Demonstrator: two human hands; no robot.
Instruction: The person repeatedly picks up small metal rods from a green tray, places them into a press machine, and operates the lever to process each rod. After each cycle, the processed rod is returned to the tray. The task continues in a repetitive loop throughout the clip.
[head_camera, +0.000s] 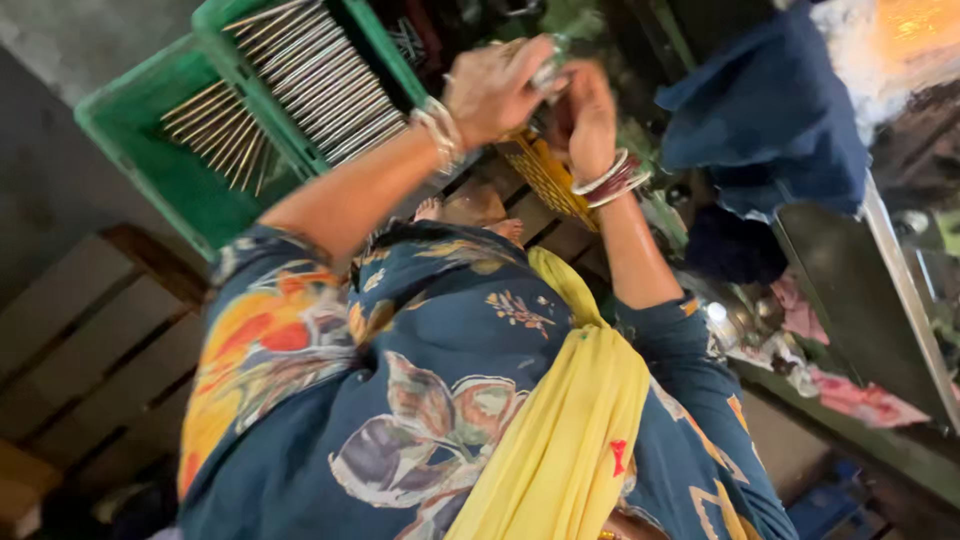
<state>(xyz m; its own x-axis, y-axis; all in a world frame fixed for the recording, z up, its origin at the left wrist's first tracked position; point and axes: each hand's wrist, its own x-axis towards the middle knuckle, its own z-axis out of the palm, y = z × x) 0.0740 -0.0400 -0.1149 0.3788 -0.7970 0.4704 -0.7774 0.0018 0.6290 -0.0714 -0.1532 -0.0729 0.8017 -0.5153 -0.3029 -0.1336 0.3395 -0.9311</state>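
Note:
My left hand (497, 88) is raised in front of me, with its fingers closed on a small shiny metal piece (551, 70). My right hand (587, 115) is right beside it, fingers curled in against the same piece. Both wrists carry bangles. Just below the hands sits a yellow slatted basket (545, 172). To the left is a green plastic crate (150, 150) holding several thin metal rods (320, 75) laid side by side. My blue floral clothing and yellow scarf (565, 420) fill the lower frame.
My bare feet (470, 208) rest on a wooden pallet (100, 330) under the crate. A dark blue cloth (770, 110) hangs at the upper right over a metal bench (880, 300). Pink rags (860, 400) and small clutter lie beside the bench.

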